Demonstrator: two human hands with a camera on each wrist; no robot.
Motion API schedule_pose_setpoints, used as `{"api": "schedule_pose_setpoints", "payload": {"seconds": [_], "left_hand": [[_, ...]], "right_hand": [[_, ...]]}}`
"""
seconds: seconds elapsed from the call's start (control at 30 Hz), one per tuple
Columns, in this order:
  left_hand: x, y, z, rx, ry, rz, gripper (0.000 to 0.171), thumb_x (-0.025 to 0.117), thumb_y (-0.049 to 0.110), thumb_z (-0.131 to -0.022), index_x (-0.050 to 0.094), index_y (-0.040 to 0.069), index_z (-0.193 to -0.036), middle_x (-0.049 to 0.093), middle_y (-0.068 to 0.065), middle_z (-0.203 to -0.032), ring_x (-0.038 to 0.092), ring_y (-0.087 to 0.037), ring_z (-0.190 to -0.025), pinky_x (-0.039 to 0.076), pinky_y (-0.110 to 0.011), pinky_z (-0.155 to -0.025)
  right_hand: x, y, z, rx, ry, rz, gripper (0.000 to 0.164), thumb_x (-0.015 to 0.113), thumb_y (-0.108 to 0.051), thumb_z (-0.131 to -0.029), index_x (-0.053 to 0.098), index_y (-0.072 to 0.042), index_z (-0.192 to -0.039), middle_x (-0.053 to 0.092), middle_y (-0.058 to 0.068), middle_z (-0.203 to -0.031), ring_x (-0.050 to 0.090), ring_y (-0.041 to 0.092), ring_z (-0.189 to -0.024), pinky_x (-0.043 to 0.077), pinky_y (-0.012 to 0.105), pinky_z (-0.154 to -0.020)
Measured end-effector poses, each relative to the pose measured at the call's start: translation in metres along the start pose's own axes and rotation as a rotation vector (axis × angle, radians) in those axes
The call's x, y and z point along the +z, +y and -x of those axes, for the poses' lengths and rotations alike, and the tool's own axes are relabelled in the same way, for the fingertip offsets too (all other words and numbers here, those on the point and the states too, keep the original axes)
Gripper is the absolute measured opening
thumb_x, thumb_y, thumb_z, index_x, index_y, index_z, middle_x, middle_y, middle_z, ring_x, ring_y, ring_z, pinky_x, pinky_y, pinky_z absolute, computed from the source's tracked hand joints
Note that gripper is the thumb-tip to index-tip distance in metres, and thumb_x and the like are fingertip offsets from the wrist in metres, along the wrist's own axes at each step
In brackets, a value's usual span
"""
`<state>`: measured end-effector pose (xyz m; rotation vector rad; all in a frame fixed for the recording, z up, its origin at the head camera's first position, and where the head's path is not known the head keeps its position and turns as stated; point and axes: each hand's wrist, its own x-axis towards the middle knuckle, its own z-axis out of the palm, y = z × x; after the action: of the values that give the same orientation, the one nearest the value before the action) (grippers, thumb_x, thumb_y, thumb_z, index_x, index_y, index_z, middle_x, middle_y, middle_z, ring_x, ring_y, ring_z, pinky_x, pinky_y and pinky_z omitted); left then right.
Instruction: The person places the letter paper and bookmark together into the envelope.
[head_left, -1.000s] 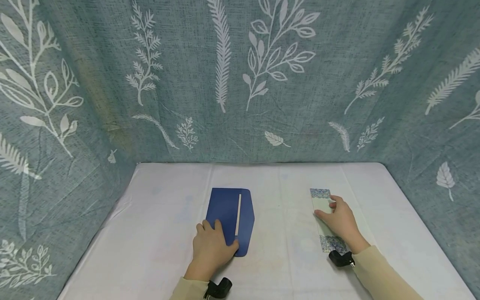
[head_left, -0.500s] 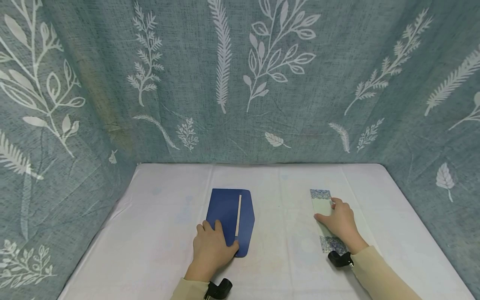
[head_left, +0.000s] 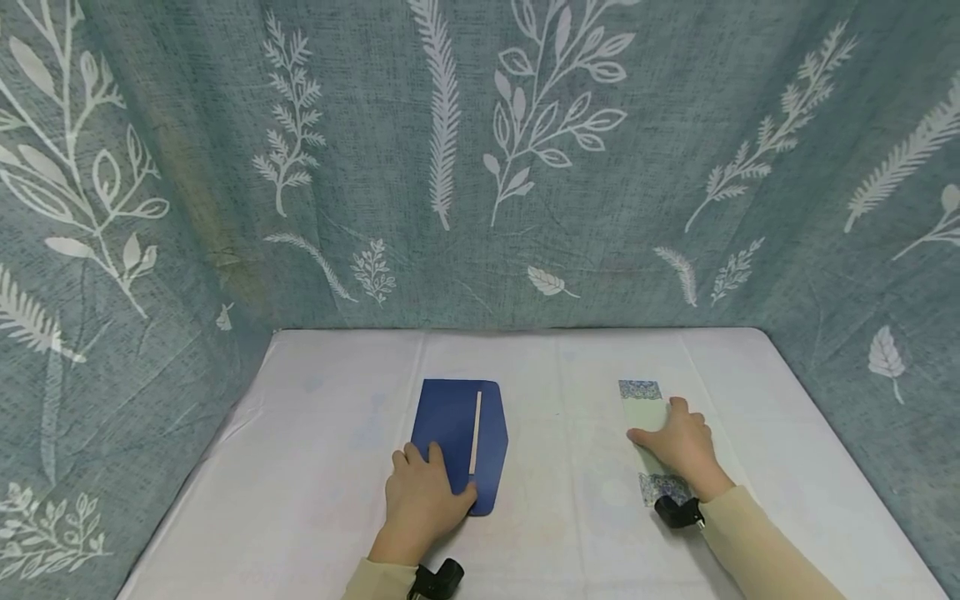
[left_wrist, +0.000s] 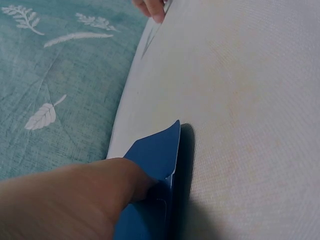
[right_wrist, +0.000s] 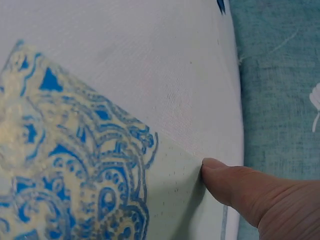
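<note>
In the head view, a dark blue envelope [head_left: 450, 408] lies with its flap unfolded to the right and a pale strip [head_left: 476, 433] along the flap's base. My left hand [head_left: 422, 500] holds its near left part, fingers spread over the front. In the left wrist view, the thumb [left_wrist: 95, 190] reaches into the crease beside the flap, its tip hidden. Farther right lies a pale green card [head_left: 642, 412] with blue lace-like ornament at both ends. My right hand [head_left: 684, 443] spans it; the thumb [right_wrist: 235, 182] touches one long edge, fingers at the opposite side.
Both things lie on a table [head_left: 555, 533] under a white cloth. A teal curtain [head_left: 360, 167] with white leaf prints hangs behind it and along both sides. Each wrist carries a small black camera, such as the left one [head_left: 438, 578].
My right index finger has lifted slightly off the card's right edge. The left hand and the envelope stay as they were; the head view shifts a little.
</note>
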<state>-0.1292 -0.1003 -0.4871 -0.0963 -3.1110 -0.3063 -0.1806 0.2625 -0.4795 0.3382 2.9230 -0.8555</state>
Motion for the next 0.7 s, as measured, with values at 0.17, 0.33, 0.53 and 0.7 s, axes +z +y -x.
{"api": "schedule_pose_setpoints", "payload": {"seconds": [0.17, 0.33, 0.53, 0.7], "left_hand": [[-0.0005, 0.0006, 0.0002, -0.003, 0.006, 0.012, 0.088, 0.066, 0.056, -0.078, 0.05, -0.011, -0.132, 0.043, -0.039, -0.122, 0.042, -0.05, -0.111, 0.051, -0.05, -0.069], [-0.0006, 0.001, -0.0004, -0.004, 0.01, 0.009, 0.087, 0.066, 0.055, -0.078, 0.05, -0.011, -0.132, 0.043, -0.038, -0.122, 0.042, -0.049, -0.112, 0.051, -0.05, -0.07], [0.0001, 0.0004, -0.0004, -0.007, 0.005, 0.007, 0.088, 0.066, 0.056, -0.077, 0.05, -0.01, -0.132, 0.043, -0.039, -0.122, 0.043, -0.049, -0.11, 0.05, -0.05, -0.069], [0.0018, 0.0005, -0.0011, -0.01, -0.006, 0.003, 0.089, 0.065, 0.057, -0.077, 0.049, -0.01, -0.133, 0.042, -0.039, -0.124, 0.042, -0.049, -0.112, 0.051, -0.05, -0.07]], "right_hand": [[-0.0008, 0.0001, -0.0014, 0.009, -0.02, -0.01, 0.101, 0.076, -0.043, -0.079, 0.025, 0.021, -0.137, 0.041, 0.047, -0.115, 0.049, 0.055, -0.1, 0.045, 0.056, -0.076], [-0.0016, 0.0014, -0.0033, 0.013, -0.024, -0.033, 0.1, 0.077, -0.044, -0.078, 0.028, 0.021, -0.136, 0.038, 0.045, -0.116, 0.047, 0.052, -0.099, 0.045, 0.053, -0.074], [-0.003, 0.0036, -0.006, 0.029, -0.04, -0.07, 0.094, 0.078, -0.043, -0.077, 0.032, 0.019, -0.131, 0.038, 0.04, -0.113, 0.047, 0.043, -0.091, 0.045, 0.046, -0.069], [-0.0057, 0.0074, -0.0087, 0.004, -0.074, -0.094, 0.085, 0.075, -0.039, -0.082, 0.034, 0.017, -0.13, 0.04, 0.039, -0.115, 0.05, 0.043, -0.093, 0.046, 0.048, -0.073]]}}
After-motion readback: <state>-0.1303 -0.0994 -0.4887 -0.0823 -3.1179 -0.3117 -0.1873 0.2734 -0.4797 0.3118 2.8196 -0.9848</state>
